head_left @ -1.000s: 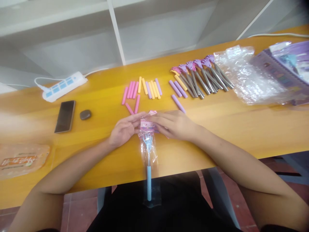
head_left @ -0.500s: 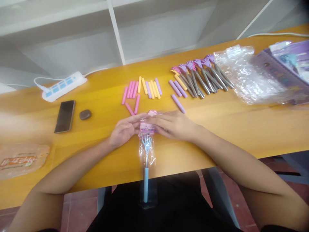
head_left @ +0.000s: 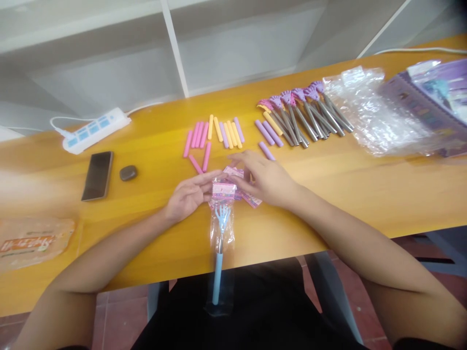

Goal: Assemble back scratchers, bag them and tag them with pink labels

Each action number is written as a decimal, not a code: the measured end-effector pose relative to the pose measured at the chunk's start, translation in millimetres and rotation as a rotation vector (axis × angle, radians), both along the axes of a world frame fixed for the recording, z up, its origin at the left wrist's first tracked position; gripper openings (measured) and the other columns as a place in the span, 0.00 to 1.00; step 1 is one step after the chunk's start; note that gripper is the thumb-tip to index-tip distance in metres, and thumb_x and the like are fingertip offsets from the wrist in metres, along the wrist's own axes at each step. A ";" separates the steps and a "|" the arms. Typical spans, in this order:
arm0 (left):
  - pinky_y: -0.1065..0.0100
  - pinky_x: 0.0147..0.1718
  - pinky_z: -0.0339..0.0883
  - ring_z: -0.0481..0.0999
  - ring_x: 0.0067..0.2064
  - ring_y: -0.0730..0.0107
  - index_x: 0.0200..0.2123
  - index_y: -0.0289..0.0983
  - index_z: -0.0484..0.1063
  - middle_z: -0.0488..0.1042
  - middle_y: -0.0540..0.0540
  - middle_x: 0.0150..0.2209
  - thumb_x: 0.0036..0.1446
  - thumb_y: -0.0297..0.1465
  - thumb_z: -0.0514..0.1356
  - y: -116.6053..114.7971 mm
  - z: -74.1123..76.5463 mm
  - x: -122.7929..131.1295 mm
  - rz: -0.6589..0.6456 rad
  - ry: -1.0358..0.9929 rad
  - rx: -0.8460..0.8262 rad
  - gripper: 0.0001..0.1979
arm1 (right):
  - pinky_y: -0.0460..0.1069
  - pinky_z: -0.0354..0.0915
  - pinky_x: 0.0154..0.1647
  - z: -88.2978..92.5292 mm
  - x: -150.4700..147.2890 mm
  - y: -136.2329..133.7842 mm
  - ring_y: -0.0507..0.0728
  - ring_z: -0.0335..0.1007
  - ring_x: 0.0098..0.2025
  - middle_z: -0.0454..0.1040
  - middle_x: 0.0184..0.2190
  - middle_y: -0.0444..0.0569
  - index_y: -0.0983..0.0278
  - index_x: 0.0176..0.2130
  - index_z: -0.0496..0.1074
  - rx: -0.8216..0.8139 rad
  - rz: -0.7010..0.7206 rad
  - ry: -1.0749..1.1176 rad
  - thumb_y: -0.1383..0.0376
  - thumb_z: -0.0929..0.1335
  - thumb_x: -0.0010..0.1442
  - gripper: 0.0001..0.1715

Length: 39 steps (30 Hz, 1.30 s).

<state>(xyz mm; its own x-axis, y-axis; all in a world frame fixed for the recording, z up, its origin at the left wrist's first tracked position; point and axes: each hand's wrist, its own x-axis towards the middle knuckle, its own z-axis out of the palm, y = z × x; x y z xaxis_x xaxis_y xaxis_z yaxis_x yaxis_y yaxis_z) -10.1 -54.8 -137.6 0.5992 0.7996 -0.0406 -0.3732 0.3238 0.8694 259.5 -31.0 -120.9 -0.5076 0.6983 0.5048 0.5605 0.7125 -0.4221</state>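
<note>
A light blue back scratcher (head_left: 218, 272) with a claw-shaped head lies in a clear plastic bag with a pink printed card (head_left: 224, 191) at its top. Its handle end hangs over the table's front edge, toward my lap. My left hand (head_left: 188, 194) rests on the left of the card, fingers stretched out with their tips at its upper edge. To the right, my right hand (head_left: 268, 180) is arched with its fingers apart, thumb near the card. Beneath it lie several more pink cards (head_left: 251, 199), partly covered by the hand.
Pink sticks (head_left: 197, 135), yellow sticks (head_left: 231, 134) and purple sticks (head_left: 268, 133) lie beyond my hands. Metal-handled back scratchers (head_left: 310, 116) are piled behind right, beside clear plastic wrap (head_left: 383, 116). At left are a power strip (head_left: 97, 130), phone (head_left: 98, 176), small dark case (head_left: 128, 173) and plastic packet (head_left: 36, 242).
My right hand has lifted and spread off the cards, its fingers moving up, uncovering more pink cards. The bagged scratcher's lower end has swung slightly left. My left hand has stayed put.
</note>
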 end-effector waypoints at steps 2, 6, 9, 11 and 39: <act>0.37 0.65 0.71 0.73 0.71 0.37 0.67 0.38 0.77 0.72 0.33 0.72 0.65 0.40 0.63 0.0 0.8 0.6 -0.001 0.001 -0.002 0.29 | 0.48 0.69 0.32 -1.7 -0.1 2.1 0.50 0.73 0.29 0.82 0.47 0.51 0.65 0.64 0.70 -0.103 0.067 0.087 0.60 0.72 0.73 0.24; 0.40 0.63 0.73 0.74 0.70 0.38 0.67 0.39 0.77 0.72 0.33 0.72 0.65 0.41 0.64 1.1 1.2 2.0 -0.009 0.000 -0.012 0.29 | 0.46 0.68 0.31 -1.5 -2.0 2.6 0.48 0.70 0.27 0.81 0.40 0.46 0.64 0.61 0.73 -0.219 0.141 0.247 0.64 0.72 0.74 0.18; 0.42 0.60 0.76 0.77 0.67 0.41 0.70 0.43 0.73 0.73 0.35 0.71 0.65 0.40 0.65 1.9 -1.1 2.3 0.006 -0.007 -0.035 0.31 | 0.46 0.67 0.31 0.3 -3.6 1.4 0.47 0.69 0.27 0.80 0.40 0.46 0.65 0.59 0.74 -0.212 0.119 0.289 0.66 0.72 0.73 0.16; 0.45 0.58 0.78 0.80 0.64 0.44 0.72 0.45 0.69 0.76 0.35 0.68 0.65 0.40 0.67 1.7 -4.1 2.0 0.027 0.019 -0.045 0.33 | 0.46 0.67 0.31 0.9 -4.4 1.0 0.47 0.68 0.26 0.80 0.39 0.46 0.65 0.57 0.75 -0.188 0.093 0.300 0.66 0.72 0.73 0.15; 0.58 0.59 0.78 0.86 0.58 0.53 0.61 0.35 0.76 0.85 0.32 0.57 0.65 0.32 0.72 -4.9 -8.4 4.3 -0.063 0.332 0.162 0.23 | 0.44 0.68 0.32 -3.6 -3.9 -5.7 0.47 0.73 0.31 0.84 0.41 0.45 0.62 0.56 0.78 -0.180 0.360 0.230 0.65 0.73 0.73 0.13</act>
<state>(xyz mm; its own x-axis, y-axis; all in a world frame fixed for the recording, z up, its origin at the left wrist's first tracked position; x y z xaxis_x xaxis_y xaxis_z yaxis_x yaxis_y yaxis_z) -5.8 -59.7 -146.1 0.6225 0.7738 -0.1170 -0.0461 0.1854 0.9816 255.6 -36.7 -124.5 -0.6226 0.5853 0.5195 0.1686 0.7486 -0.6413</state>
